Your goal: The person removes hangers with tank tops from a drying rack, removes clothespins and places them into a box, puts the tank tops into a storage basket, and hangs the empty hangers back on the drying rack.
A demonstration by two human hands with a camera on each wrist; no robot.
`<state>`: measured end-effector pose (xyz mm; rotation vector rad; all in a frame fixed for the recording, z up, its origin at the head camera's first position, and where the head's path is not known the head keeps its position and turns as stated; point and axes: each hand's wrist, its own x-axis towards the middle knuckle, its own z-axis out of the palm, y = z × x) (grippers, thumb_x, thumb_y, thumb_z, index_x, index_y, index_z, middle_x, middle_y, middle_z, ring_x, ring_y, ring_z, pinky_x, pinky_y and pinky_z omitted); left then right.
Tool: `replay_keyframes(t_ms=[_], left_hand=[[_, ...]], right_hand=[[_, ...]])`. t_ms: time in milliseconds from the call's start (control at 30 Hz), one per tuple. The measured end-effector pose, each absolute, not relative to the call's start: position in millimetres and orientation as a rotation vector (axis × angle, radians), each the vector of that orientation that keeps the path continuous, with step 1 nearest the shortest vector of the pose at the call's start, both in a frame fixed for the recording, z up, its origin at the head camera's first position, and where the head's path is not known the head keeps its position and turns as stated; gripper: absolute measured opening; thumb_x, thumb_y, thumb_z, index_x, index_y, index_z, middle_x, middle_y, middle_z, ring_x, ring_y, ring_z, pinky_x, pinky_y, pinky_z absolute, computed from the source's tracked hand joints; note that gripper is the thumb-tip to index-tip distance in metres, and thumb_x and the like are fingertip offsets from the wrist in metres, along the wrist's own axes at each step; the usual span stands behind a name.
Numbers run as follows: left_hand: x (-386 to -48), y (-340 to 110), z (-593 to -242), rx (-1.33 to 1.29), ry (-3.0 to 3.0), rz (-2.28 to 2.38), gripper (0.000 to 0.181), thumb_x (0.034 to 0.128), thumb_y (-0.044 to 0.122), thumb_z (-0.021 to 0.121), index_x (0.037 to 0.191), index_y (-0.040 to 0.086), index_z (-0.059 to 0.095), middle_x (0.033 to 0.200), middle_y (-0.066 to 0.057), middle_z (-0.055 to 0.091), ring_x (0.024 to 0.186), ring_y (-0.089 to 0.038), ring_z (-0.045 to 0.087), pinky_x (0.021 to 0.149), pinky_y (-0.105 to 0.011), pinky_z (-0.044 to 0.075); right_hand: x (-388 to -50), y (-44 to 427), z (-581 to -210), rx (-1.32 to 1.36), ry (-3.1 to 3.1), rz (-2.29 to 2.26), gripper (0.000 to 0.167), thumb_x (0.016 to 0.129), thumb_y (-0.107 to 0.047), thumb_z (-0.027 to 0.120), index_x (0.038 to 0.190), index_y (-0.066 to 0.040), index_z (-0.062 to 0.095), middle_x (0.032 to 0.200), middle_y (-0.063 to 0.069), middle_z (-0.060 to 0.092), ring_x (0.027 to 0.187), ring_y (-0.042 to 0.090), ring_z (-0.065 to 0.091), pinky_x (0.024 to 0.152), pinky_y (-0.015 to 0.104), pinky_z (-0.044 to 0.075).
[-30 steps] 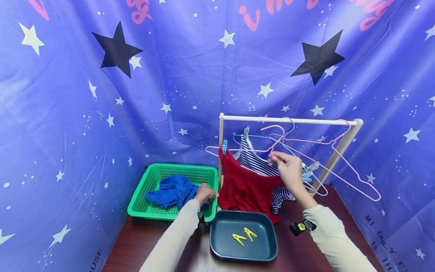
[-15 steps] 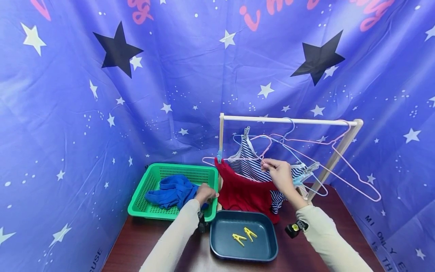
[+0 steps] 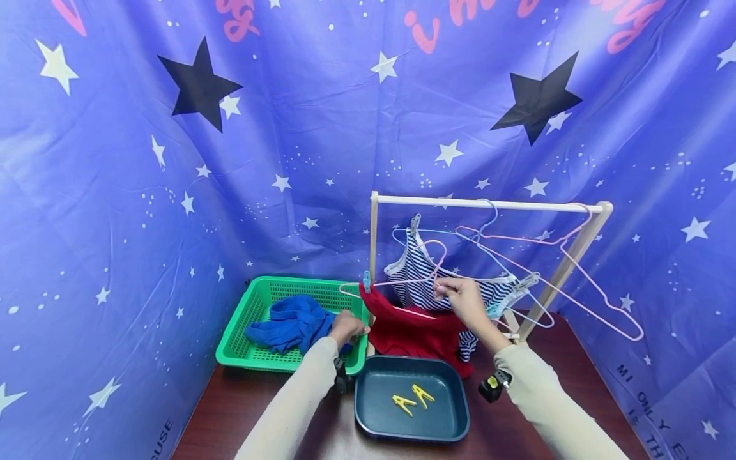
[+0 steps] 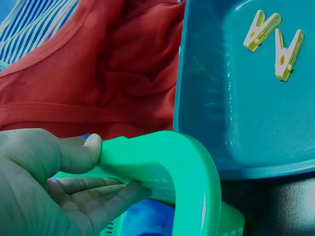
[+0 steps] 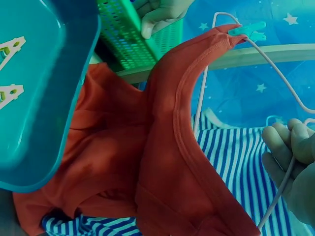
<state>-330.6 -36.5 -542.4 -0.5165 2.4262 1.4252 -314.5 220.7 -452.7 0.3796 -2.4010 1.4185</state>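
Note:
My right hand (image 3: 462, 300) pinches a pink clothes hanger (image 3: 397, 282) below its hook. From the hanger's left end a red tank top (image 3: 422, 329) hangs by a blue clothespin (image 3: 366, 282); its lower part lies bunched in front of the rack. Whether its other strap is pinned is hidden behind the hand. My left hand (image 3: 347, 328) grips the right rim of a green basket (image 3: 241, 319), thumb above and fingers beneath in the left wrist view. Inside the basket lies a crumpled blue garment (image 3: 293, 324).
A wooden rack (image 3: 431, 201) bears a blue hanger with a striped top (image 3: 425, 271) clipped on, plus a bare pink hanger (image 3: 604, 294). In front, a dark tray (image 3: 379, 421) holds two yellow clothespins (image 3: 422, 396). A star-printed curtain (image 3: 322, 160) surrounds the table (image 3: 213, 415).
My right hand has moved down and to the left, lowering the pink hanger and the red tank top from near the rack's bar. My left hand stays on the basket rim.

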Motion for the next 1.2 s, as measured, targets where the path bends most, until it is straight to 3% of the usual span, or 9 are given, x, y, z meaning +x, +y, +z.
replay_keyframes(t_ms=[233, 400, 500, 700, 900, 1200], left_hand=[[-329.7, -37.5, -541.4, -0.528, 2.433, 1.428, 0.026, 0.0828, 0.000, 0.078, 0.101, -0.008, 0.061, 0.088, -0.014, 0.059, 0.081, -0.030, 0.068, 0.082, -0.049, 0.062], [-329.0, -39.6, -542.1, -0.519, 2.428, 1.454, 0.023, 0.0827, 0.001, 0.079, 0.097, -0.005, 0.061, 0.083, -0.012, 0.059, 0.075, -0.027, 0.068, 0.081, -0.049, 0.062], [-328.6, -40.3, -542.0, -0.516, 2.415, 1.473, 0.020, 0.0829, 0.002, 0.079, 0.091, -0.003, 0.061, 0.079, -0.010, 0.057, 0.071, -0.025, 0.065, 0.082, -0.050, 0.062], [-326.4, -38.8, -540.2, -0.532, 2.428, 1.458, 0.020, 0.0823, 0.002, 0.080, 0.092, -0.003, 0.063, 0.080, -0.011, 0.058, 0.071, -0.025, 0.064, 0.080, -0.048, 0.063], [-325.0, -35.5, -538.8, -0.582, 2.457, 1.414, 0.022, 0.0821, 0.003, 0.080, 0.094, -0.004, 0.064, 0.085, -0.012, 0.062, 0.074, -0.024, 0.065, 0.077, -0.043, 0.063], [-325.5, -39.3, -543.5, -0.554, 2.406, 1.494, 0.021, 0.0811, 0.003, 0.082, 0.093, -0.005, 0.066, 0.081, -0.012, 0.062, 0.075, -0.028, 0.068, 0.078, -0.044, 0.063]], right_hand=[[-317.5, 222.4, -459.4, 0.384, -2.452, 1.402, 0.012, 0.092, 0.013, 0.063, 0.097, 0.017, 0.073, 0.084, 0.030, 0.073, 0.067, 0.023, 0.073, 0.069, 0.028, 0.062], [-318.5, 222.0, -461.8, 0.446, -2.462, 1.410, 0.011, 0.091, 0.014, 0.063, 0.097, 0.018, 0.072, 0.083, 0.030, 0.073, 0.068, 0.027, 0.074, 0.070, 0.040, 0.063], [-319.4, 221.6, -463.2, 0.467, -2.461, 1.411, 0.012, 0.091, 0.014, 0.063, 0.097, 0.019, 0.072, 0.084, 0.030, 0.073, 0.068, 0.027, 0.074, 0.070, 0.041, 0.063], [-320.5, 221.3, -464.7, 0.443, -2.506, 1.348, 0.013, 0.090, 0.012, 0.065, 0.099, 0.015, 0.074, 0.081, 0.026, 0.074, 0.065, 0.016, 0.073, 0.068, 0.027, 0.062], [-320.0, 220.2, -465.2, 0.427, -2.539, 1.353, 0.013, 0.090, 0.011, 0.066, 0.100, 0.014, 0.075, 0.081, 0.025, 0.075, 0.067, 0.025, 0.075, 0.066, 0.017, 0.058], [-319.5, 219.9, -467.7, 0.472, -2.525, 1.352, 0.013, 0.091, 0.012, 0.064, 0.099, 0.016, 0.074, 0.083, 0.027, 0.074, 0.064, 0.026, 0.075, 0.065, 0.027, 0.062]])
